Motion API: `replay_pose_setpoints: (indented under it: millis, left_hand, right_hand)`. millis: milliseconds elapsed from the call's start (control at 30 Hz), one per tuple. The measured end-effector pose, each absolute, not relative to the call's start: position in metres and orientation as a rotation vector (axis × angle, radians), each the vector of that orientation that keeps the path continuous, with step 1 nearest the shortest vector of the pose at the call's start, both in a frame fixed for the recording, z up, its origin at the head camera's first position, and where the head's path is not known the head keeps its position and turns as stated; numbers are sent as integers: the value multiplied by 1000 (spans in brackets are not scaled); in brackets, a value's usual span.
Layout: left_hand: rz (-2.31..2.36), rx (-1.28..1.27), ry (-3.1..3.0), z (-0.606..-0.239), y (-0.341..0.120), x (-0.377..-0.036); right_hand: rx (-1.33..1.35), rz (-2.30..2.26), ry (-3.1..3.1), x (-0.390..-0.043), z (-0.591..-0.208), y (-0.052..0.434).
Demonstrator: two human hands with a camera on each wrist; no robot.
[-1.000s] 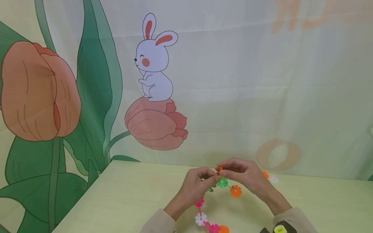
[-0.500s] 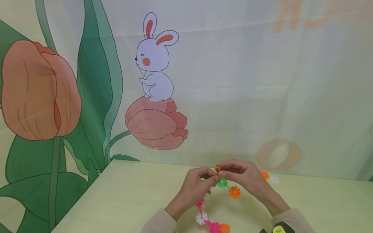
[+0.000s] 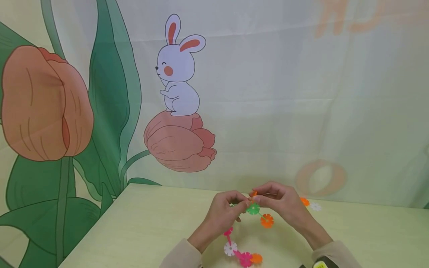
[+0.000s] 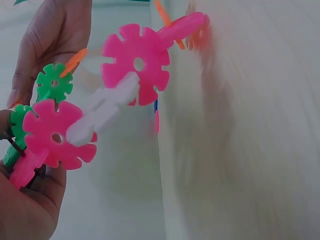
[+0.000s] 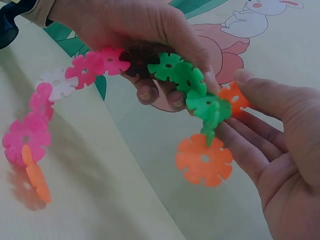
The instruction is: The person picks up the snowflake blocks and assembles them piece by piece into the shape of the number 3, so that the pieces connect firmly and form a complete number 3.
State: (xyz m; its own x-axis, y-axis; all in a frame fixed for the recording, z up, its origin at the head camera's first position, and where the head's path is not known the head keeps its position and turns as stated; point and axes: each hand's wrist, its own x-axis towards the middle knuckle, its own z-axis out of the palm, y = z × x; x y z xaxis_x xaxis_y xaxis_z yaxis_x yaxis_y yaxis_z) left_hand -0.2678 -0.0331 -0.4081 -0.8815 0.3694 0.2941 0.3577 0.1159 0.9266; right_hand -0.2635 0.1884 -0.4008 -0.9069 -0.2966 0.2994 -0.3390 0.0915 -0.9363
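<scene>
Both hands meet above the far middle of a pale yellow-green table (image 3: 140,223), working on a chain of snowflake building discs (image 3: 246,238) that hangs between them in an open curve. The left hand (image 3: 222,216) has its fingers curled around the chain's green discs (image 5: 175,72), with the thumb pressing them from above; from there pink discs (image 5: 92,65) and a white disc (image 5: 57,82) trail down toward the table, ending in a pink and an orange piece (image 3: 256,258) near the person's sleeves. The right hand (image 3: 285,206) pinches a small orange disc (image 5: 234,97) between thumb and forefinger, held right against the last green disc at the chain's top; its other fingers lie loosely stretched beneath. A larger orange disc (image 5: 204,160) dangles from a green connector just over the right palm. In the left wrist view the pink discs (image 4: 135,62) and a white link (image 4: 102,107) fill the foreground, blurred, hanging clear of the tabletop. Behind the right hand, a loose orange disc (image 3: 304,201) and a white disc (image 3: 315,206) lie on the table just beside each other. A cloth backdrop (image 3: 268,93) printed with a white rabbit (image 3: 177,74) sitting on a tulip stands behind the table.
</scene>
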Motion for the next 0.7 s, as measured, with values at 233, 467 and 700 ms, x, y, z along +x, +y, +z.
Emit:
replay_pose_setpoints:
  millis: [233,467,700]
  left_hand:
    - [1933,778,2359,-407,-33,-267]
    - [1914,756,2395,-406,-32,-267]
    - [1904,764,2376,-406,-34,-270]
  right_hand:
    - [715,1912,-2327,-261,-398,188]
    - [663,1884,-2362,-259,-396,189]
    - [606,1749,-2442,-259,-393,191]
